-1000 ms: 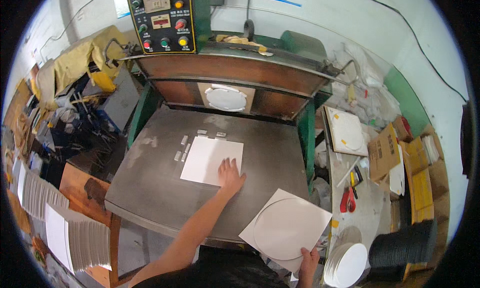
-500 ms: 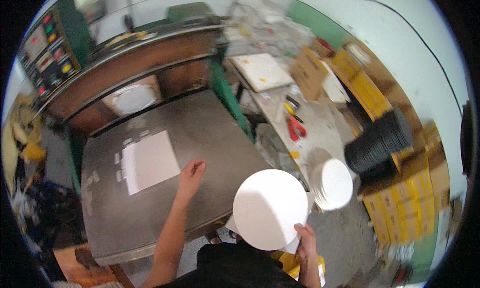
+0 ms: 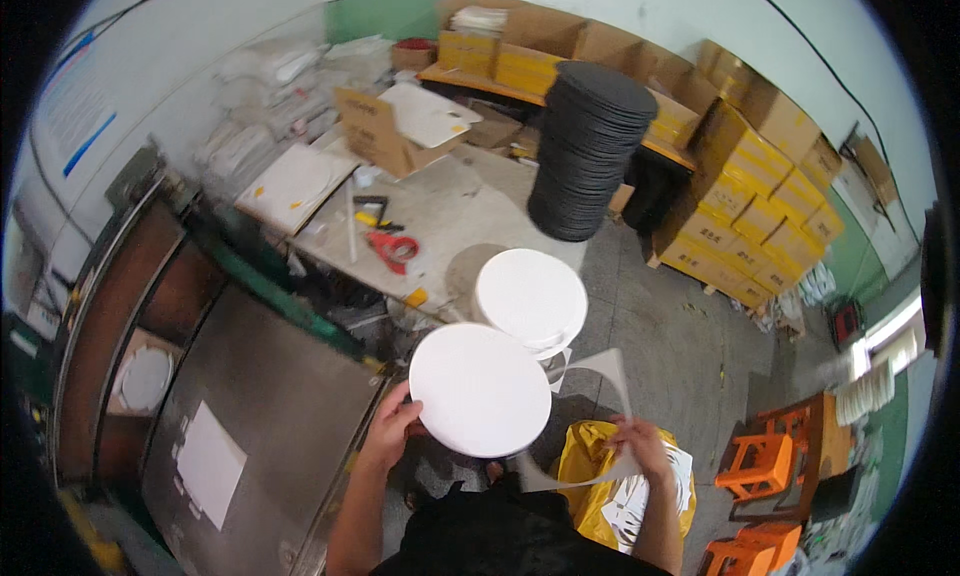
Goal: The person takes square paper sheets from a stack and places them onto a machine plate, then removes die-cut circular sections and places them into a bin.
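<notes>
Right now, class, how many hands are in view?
2: the left hand at the left edge of the white disc, the right hand gripping the cut-out sheet.

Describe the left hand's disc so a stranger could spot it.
Find the grey table, then the round white stack at its near end. Just below in view, the left hand grips a white disc by its edge. Unlike its stacked neighbours, it's held.

white disc (image 3: 480, 390) now in left grip (image 3: 392, 428), apart from the cut-out frame (image 3: 609, 364), view turned right
</notes>
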Demonstrator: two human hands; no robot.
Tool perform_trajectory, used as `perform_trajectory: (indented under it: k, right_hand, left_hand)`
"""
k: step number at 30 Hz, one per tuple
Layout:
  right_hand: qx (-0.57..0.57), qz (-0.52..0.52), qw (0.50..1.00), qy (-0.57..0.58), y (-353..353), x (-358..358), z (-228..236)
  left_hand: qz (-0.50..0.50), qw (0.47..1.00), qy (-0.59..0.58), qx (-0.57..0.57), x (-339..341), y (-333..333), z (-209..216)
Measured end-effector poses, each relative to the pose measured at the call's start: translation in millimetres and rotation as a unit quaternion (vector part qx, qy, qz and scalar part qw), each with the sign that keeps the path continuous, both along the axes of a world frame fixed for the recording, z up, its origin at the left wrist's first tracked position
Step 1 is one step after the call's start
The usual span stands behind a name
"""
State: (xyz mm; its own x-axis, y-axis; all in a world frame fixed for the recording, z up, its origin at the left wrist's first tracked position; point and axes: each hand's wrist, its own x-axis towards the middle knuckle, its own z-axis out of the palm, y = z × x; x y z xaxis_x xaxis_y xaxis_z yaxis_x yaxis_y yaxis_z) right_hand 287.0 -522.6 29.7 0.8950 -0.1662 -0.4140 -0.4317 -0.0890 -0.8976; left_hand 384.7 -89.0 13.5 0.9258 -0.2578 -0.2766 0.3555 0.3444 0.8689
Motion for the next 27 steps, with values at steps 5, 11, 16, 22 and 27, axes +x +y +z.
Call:
perform_trajectory:
  k: [5,11,16,22,27]
  right_hand:
    - [-0.379,-0.111,0.918,0.028,-114,-25,9]
    - [-0.613,-0.138,0.742,0.233,-182,-75,-107]
    - [-0.473,-0.206,0.836,0.185,-163,-69,-189]
    - [0.187,-0.019,0.918,-0.348,-49,129,65]
    - [0.497,0.299,0.637,-0.509,16,148,212]
  left_hand:
    - [0.009,0.999,-0.024,-0.044,101,-104,-20]
    - [0.073,0.993,0.059,-0.067,168,-187,-87]
    - [0.124,0.985,0.109,0.045,171,-219,-105]
    - [0.138,0.984,0.114,-0.026,175,-208,-107]
    - [0.084,0.975,0.023,0.205,134,-158,-87]
